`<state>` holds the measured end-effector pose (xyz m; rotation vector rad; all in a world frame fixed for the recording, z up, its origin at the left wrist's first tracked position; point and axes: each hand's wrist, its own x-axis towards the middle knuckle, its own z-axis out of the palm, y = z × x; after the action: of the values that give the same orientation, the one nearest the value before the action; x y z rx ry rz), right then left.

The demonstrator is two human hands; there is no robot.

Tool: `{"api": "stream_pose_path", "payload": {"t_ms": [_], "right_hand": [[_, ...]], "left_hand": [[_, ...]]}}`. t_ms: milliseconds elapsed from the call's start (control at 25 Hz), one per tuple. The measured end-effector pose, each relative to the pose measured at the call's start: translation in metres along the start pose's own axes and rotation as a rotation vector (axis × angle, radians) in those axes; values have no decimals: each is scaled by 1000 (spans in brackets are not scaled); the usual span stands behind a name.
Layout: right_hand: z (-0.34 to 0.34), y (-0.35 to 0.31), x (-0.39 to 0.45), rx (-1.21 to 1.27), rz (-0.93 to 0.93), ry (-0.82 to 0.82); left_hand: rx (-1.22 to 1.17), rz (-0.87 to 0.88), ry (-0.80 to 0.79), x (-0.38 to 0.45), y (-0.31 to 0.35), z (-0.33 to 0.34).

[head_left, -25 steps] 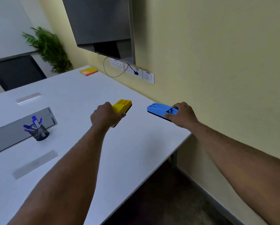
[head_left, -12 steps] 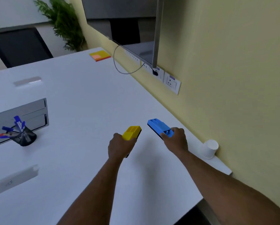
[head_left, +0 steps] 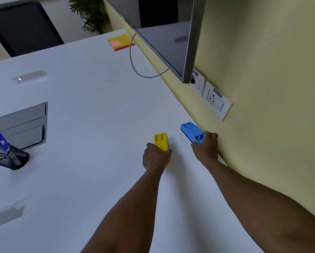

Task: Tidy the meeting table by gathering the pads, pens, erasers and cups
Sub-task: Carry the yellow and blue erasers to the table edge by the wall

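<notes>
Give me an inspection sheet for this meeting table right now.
Surface: white table, mostly bare.
Job's things: yellow eraser in left hand; blue eraser in right hand; sticky pads at far edge; pens in mesh cup.
Clutter: nothing seen.
Grippers: both hands closed, fingers wrapped on their erasers.
Cables: grey cable looping from the screen over the table.
Surroundings: yellow wall, sockets, plant, dark chair.
</notes>
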<state>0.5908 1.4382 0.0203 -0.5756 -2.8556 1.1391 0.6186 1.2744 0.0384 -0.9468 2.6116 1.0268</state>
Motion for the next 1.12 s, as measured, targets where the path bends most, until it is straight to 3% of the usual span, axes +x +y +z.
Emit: {"api": "stream_pose_path", "payload": {"t_ms": [440,720,840,1000,1120], "right_hand": [[28,4,48,-222,-113,-65],[35,5,59,-191,-129,-61],[29,4,49,-255,-146,27],[30,2,4,-161,-428,161],[48,-10,-42,-119,-601,-87]], "left_hand": [[-106,-102,-52,47,53,58],[-114,-69,-57,63,68,67],[-69,-82,-30,53,52,63],[41,-60,-21,42,6,31],[120,108,-15,31,-37,-12]]}}
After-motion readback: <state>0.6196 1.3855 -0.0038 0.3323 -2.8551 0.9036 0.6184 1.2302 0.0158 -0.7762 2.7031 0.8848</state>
